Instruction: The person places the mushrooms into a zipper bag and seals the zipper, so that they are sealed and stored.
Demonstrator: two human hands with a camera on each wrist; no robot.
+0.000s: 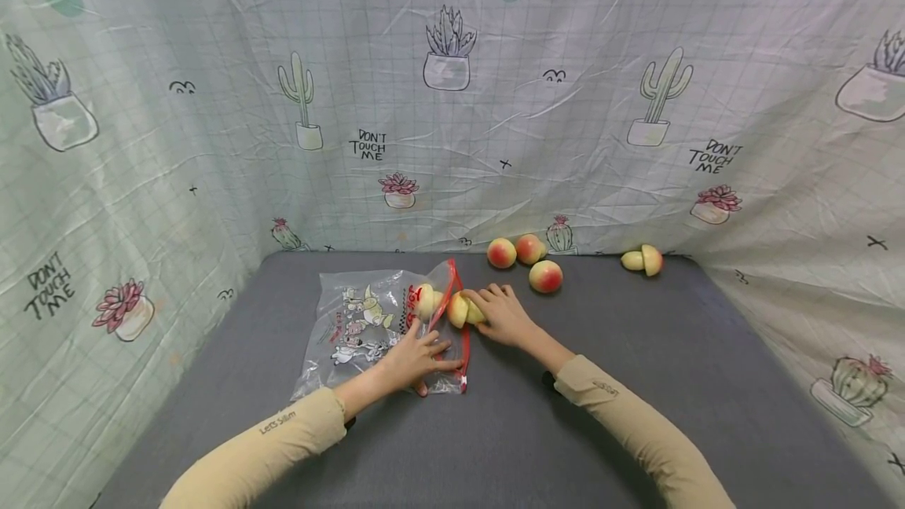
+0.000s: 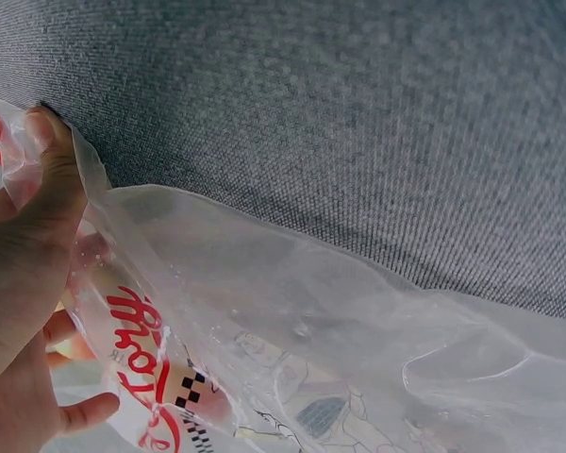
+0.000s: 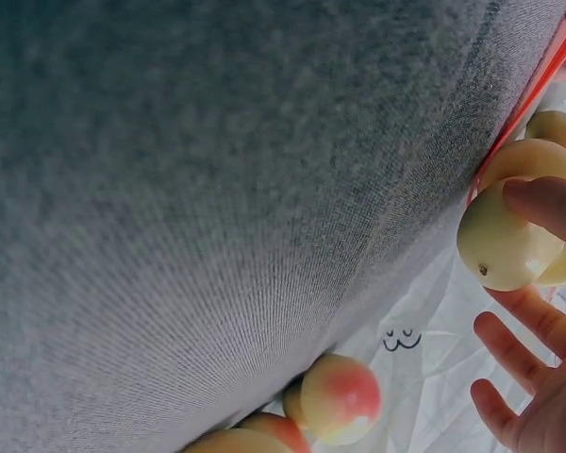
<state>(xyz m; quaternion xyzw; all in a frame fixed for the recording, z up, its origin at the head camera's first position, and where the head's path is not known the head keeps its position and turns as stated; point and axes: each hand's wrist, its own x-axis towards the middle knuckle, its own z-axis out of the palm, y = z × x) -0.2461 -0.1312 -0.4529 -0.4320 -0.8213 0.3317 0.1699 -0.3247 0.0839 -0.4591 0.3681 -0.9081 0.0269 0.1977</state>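
Note:
A clear zip bag [image 1: 396, 352] with a red zip edge and cartoon print lies flat, its mouth facing right. Inside, near the opening, is a pale toy mushroom [image 1: 427, 302]. My left hand [image 1: 413, 356] rests with spread fingers on the bag beside the mouth; its thumb [image 2: 45, 132] lies at the plastic's edge in the left wrist view. At the red edge, my right hand [image 1: 503, 316] holds another yellow-and-red toy mushroom [image 1: 458, 310] by the stem. That stem's rounded end [image 3: 500, 241] shows between thumb and fingers in the right wrist view.
Behind my right hand, three red-and-yellow mushrooms sit grouped, including a front one [image 1: 546, 277]. Another mushroom [image 1: 643, 260] lies on its side at the far right. The grey table [image 1: 495, 446] meets a printed cloth [image 1: 509, 140] at the back and sides.

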